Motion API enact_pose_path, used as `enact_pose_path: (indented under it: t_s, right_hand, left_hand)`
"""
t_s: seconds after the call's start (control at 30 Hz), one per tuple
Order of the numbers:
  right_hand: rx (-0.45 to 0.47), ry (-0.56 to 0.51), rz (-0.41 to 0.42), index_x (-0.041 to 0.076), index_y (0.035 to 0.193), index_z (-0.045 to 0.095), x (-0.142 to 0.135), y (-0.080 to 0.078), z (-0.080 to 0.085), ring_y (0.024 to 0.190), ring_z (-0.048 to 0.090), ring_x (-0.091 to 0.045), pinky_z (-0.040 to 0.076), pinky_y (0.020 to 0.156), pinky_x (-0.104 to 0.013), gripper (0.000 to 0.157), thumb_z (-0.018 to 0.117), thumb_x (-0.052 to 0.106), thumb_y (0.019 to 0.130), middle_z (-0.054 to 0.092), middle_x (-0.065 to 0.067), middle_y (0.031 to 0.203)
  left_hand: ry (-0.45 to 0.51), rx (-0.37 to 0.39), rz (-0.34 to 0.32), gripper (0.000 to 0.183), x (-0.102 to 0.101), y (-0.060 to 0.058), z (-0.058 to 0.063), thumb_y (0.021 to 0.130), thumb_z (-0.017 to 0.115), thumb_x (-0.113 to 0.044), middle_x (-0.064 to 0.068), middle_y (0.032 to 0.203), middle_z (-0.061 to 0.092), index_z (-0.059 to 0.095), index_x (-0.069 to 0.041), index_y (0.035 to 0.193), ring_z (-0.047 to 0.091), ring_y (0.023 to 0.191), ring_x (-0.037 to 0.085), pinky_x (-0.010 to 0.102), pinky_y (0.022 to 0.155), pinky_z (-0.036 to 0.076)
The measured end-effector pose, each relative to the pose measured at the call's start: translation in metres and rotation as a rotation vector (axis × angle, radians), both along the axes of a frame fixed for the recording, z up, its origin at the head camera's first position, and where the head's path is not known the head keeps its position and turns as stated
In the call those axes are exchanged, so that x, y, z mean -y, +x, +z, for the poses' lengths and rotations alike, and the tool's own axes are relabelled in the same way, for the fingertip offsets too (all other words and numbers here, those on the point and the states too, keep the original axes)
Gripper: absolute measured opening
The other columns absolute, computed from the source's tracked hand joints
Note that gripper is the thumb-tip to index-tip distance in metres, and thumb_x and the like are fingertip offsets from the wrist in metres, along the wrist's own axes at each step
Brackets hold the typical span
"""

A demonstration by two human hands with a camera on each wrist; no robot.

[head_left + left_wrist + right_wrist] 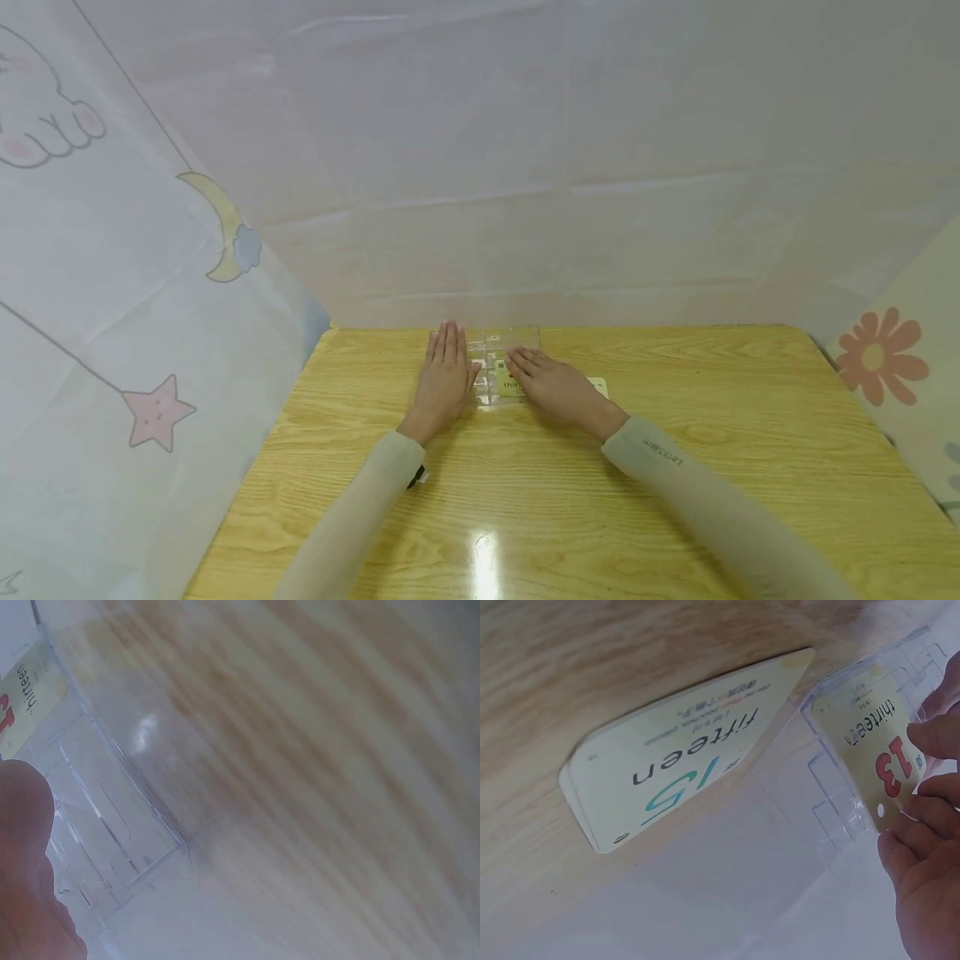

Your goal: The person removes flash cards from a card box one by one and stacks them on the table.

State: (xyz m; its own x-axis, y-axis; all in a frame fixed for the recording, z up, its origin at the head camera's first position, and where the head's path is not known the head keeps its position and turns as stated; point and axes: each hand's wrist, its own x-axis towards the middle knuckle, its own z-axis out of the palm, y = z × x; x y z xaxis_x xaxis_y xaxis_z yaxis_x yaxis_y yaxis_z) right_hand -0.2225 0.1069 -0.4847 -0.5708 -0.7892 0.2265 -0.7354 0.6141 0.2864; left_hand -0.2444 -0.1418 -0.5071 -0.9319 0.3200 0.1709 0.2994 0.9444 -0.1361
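Note:
A clear plastic compartment tray (512, 337) lies on the table at its far edge. A pale yellow card (507, 383), printed "thirteen" and a red 13 (889, 769), sits on the tray's right part. My left hand (444, 379) lies over the tray's left side with straight fingers pointing away; its thumb reaches toward the middle dividers. My right hand (558, 387) touches the thirteen card with its fingers extended over the right side. In the left wrist view, part of the left hand (26, 862) shows beside the tray (112, 802).
A small stack of cards, the top one printed "fifteen" (694, 754), lies on the table right of the tray, mostly behind my right hand in the head view. The wooden table (487, 483) meets a pale wall covering (525, 250) at the back.

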Motion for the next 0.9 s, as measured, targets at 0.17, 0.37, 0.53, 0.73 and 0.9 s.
enact_pose_path:
  t_s: [0.17, 0.37, 0.53, 0.73, 0.9]
  right_hand:
    - [-0.009, -0.01, -0.012, -0.002, 0.155, 0.048, 0.0, 0.001, -0.002, 0.149, 0.052, -0.033, 0.044, 0.123, -0.044, 0.051, 0.06, 0.007, 0.106, 0.051, -0.021, 0.16]
    - [-0.017, -0.004, -0.032, -0.003, 0.154, 0.049, 0.002, 0.002, -0.005, 0.149, 0.052, -0.033, 0.046, 0.122, -0.045, 0.049, 0.058, 0.009, 0.107, 0.052, -0.021, 0.159]
    - [-0.023, -0.035, -0.035, -0.004, 0.152, 0.051, 0.004, 0.003, -0.008, 0.147, 0.053, -0.033, 0.047, 0.12, -0.046, 0.047, 0.058, 0.012, 0.108, 0.054, -0.022, 0.157]
    - [-0.051, -0.043, -0.03, -0.004, 0.151, 0.052, 0.005, 0.003, -0.01, 0.147, 0.054, -0.033, 0.047, 0.12, -0.044, 0.048, 0.06, 0.012, 0.107, 0.054, -0.021, 0.157]
    - [-0.056, -0.056, -0.027, -0.004, 0.151, 0.053, 0.005, 0.004, -0.01, 0.146, 0.055, -0.033, 0.048, 0.119, -0.043, 0.048, 0.061, 0.012, 0.106, 0.056, -0.021, 0.155]
  left_hand:
    - [-0.002, 0.0, 0.001, 0.075, 0.0, 0.0, -0.001, 0.115, 0.034, -0.044, 0.023, 0.176, -0.003, 0.01, 0.006, 0.166, 0.004, 0.167, 0.037, 0.048, 0.137, 0.005]
    - [0.008, 0.003, -0.005, 0.076, -0.001, 0.0, -0.002, 0.115, 0.034, -0.043, 0.023, 0.176, -0.003, 0.008, 0.006, 0.166, 0.004, 0.167, 0.037, 0.049, 0.137, 0.005]
    - [0.002, 0.0, -0.008, 0.077, 0.0, 0.0, -0.002, 0.115, 0.035, -0.043, 0.024, 0.176, -0.003, 0.006, 0.006, 0.166, 0.005, 0.167, 0.037, 0.049, 0.137, 0.005]
    - [-0.005, -0.021, -0.006, 0.076, 0.001, -0.001, -0.002, 0.115, 0.035, -0.043, 0.025, 0.176, 0.002, 0.008, 0.006, 0.166, 0.011, 0.166, 0.039, 0.049, 0.137, 0.008]
    - [-0.006, -0.015, -0.007, 0.076, 0.001, -0.001, -0.001, 0.115, 0.033, -0.044, 0.025, 0.176, 0.001, 0.007, 0.007, 0.166, 0.011, 0.166, 0.039, 0.05, 0.137, 0.008]
